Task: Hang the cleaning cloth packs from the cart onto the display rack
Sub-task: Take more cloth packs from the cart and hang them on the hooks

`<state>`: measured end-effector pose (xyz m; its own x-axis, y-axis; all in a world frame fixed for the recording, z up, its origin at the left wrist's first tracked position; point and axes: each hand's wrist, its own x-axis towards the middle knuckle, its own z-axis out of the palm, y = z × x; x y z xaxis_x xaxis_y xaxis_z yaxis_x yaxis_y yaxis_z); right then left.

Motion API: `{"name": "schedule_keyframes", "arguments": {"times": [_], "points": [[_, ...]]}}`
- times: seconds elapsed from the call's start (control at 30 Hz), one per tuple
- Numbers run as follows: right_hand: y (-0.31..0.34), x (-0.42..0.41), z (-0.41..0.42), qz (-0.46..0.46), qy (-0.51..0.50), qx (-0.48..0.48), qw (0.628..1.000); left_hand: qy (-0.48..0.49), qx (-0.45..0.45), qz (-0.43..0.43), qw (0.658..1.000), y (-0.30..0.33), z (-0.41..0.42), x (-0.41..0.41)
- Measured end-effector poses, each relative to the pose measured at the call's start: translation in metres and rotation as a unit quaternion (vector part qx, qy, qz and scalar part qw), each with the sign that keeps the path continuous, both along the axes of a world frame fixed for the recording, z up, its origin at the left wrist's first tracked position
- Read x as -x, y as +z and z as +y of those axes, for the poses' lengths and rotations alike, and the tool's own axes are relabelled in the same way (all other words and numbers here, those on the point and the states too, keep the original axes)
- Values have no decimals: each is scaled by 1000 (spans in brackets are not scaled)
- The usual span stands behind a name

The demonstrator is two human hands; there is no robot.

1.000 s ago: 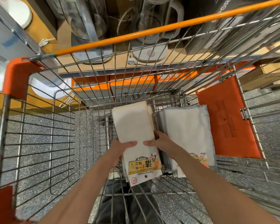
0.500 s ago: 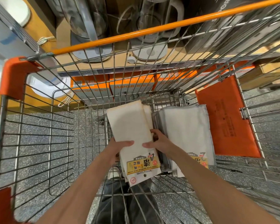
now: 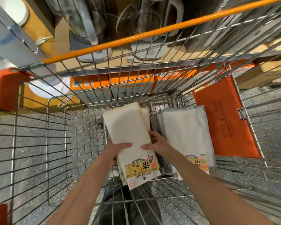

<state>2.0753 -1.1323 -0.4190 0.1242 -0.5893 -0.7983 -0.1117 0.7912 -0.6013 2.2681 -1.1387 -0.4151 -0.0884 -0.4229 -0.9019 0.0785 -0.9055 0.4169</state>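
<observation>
Both my hands reach down into the wire cart (image 3: pixel 39 143). My left hand (image 3: pixel 115 151) and my right hand (image 3: pixel 156 143) grip a cream cleaning cloth pack (image 3: pixel 126 125) from either side, thumbs on top. Its yellow label (image 3: pixel 141 168) points toward me. More cream packs (image 3: pixel 146 116) lie under it. A stack of grey-edged white cloth packs (image 3: pixel 183 130) lies to its right on the cart floor. The display rack is not in view.
The cart's orange handle bar (image 3: pixel 152 33) crosses the top. An orange child-seat flap (image 3: pixel 224 120) leans on the right wall. Beyond the cart stand a shelf with glass kettles (image 3: pixel 83 21) and orange boxes (image 3: pixel 130 85). Speckled grey floor (image 3: pixel 31 127) shows through the wires.
The cream pack has risen slightly and tilted left off the pile in both hands. My right fingers have curled further round its right edge.
</observation>
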Motion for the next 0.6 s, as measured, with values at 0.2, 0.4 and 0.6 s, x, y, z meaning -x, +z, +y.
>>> {"name": "schedule_keyframes", "arguments": {"times": [0.2,0.4,0.6], "points": [[-3,-5,3,-23,-11,-6,1000,-1,30,-40,999,8,-5,-2],[-3,-2,-4,-18,-31,-3,999,-6,49,-30,998,13,-10,-1],[0,-2,-5,10,-20,6,1000,-21,58,-42,997,16,-15,-5]]}}
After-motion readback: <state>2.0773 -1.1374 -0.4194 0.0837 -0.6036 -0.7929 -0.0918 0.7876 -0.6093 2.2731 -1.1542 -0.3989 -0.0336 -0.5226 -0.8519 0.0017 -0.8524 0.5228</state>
